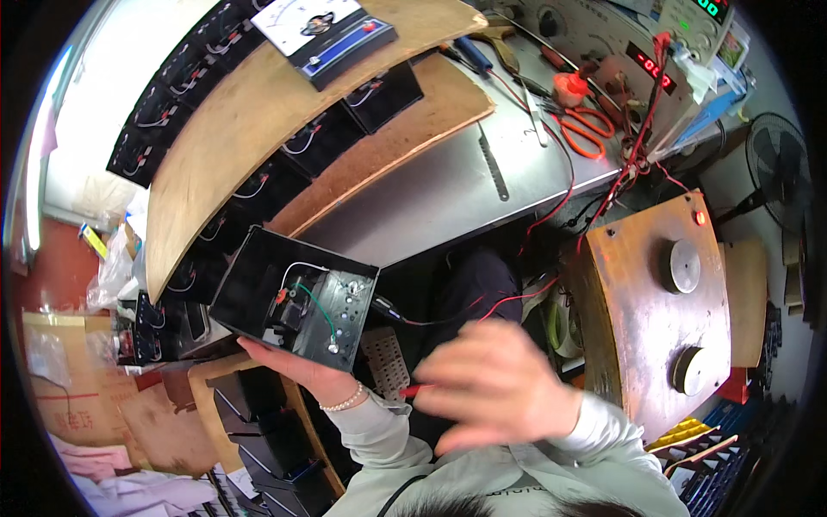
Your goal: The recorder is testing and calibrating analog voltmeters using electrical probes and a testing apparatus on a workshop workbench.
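Note:
My left hand [284, 364] grips a black open-topped box [244, 284] from beneath, tilted so its inside shows. Inside are a green wire [320, 310], a white wire [301, 265] and several metal terminals. A black clip [387, 308] touches or hangs at the box's right side, its lead running rightward. My right hand [491, 383], smeared by motion, is right of the box. A red test lead tip [415, 391] pokes out from its fingers, and a red wire [521, 295] runs behind that hand.
Similar black boxes [323, 138] line the wooden shelf [250, 112], with a dial meter [323, 34] on top. Orange-handled scissors [586, 131] and tools lie on the metal bench [431, 189]. A wooden-topped stand with two round metal knobs [680, 265] is at right, near a fan [775, 159].

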Demonstrator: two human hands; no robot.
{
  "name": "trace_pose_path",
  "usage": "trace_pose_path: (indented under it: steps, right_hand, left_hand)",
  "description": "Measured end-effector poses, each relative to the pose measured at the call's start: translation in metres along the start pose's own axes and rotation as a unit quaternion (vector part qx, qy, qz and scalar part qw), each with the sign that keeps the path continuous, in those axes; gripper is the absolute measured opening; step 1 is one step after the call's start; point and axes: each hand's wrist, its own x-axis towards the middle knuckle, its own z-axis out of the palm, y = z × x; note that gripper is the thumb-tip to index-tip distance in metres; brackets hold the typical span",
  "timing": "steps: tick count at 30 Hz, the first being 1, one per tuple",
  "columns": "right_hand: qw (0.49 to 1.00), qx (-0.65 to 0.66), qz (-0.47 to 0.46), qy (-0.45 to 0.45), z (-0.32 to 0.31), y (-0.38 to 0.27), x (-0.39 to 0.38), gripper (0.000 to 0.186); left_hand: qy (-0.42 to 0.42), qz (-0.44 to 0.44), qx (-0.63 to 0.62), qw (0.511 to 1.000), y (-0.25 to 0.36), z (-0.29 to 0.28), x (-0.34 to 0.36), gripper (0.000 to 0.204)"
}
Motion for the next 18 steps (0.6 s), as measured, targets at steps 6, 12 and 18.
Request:
trace_pose_path:
  steps: [6,12,18]
  right_hand:
    - [0.886,-0.457,0.071,0.033,-0.068,0.132,0.023,0.056]
    - [0.904,-0.425,0.014,-0.034,-0.065,0.146,0.019,0.059]
    - [0.925,-0.374,-0.019,0.055,-0.062,0.12,-0.001,0.049]
  left_hand:
    - [0.052,0.009,0.016,0.998,-0.01,0.002,-0.031,0.061]
    - [-0.079,-0.015,-0.064,0.995,-0.036,-0.019,-0.049,0.066]
    - [-0.152,-0.061,-0.126,0.978,-0.052,-0.011,-0.058,0.072]
